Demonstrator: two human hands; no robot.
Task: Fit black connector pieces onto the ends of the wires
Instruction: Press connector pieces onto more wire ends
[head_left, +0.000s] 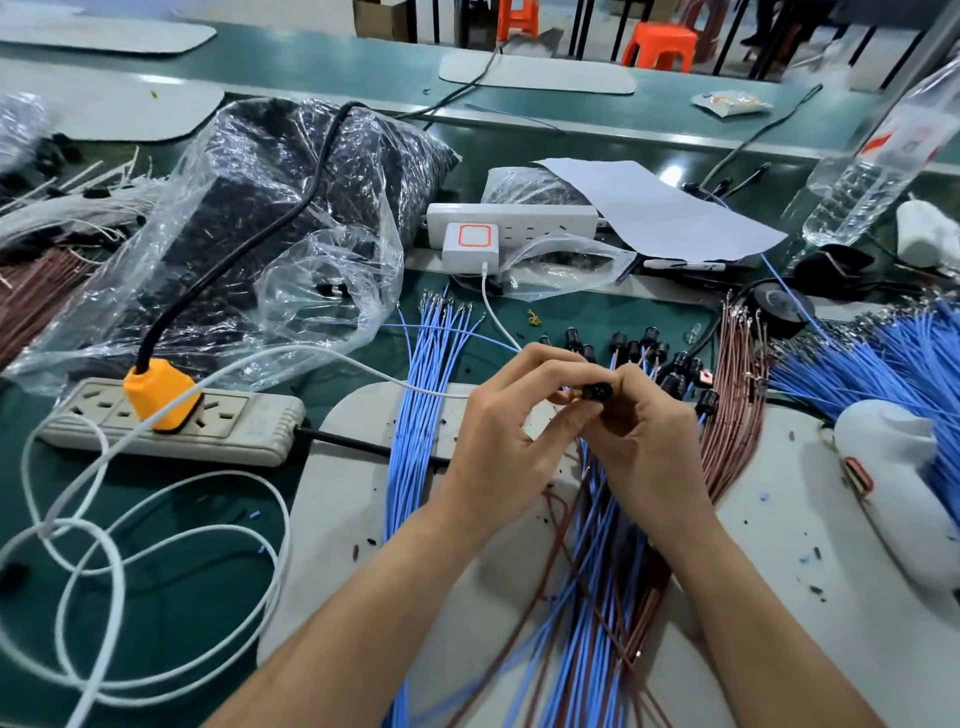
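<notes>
Right hand (639, 436) pinching a black connector (592, 391) mid-bench, left hand (498, 421) curled close beside it — grip unclear — over blue and brown wires (597, 545), fitted connectors (649, 340) just beyond, power strip (249, 431) at left.

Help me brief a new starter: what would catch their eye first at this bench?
The left hand and right hand meet at the centre, pinching a small black connector between them beside a fan of blue wires. Next comes the orange plug in the power strip at left, then the crumpled clear plastic bag of dark parts behind it.
</notes>
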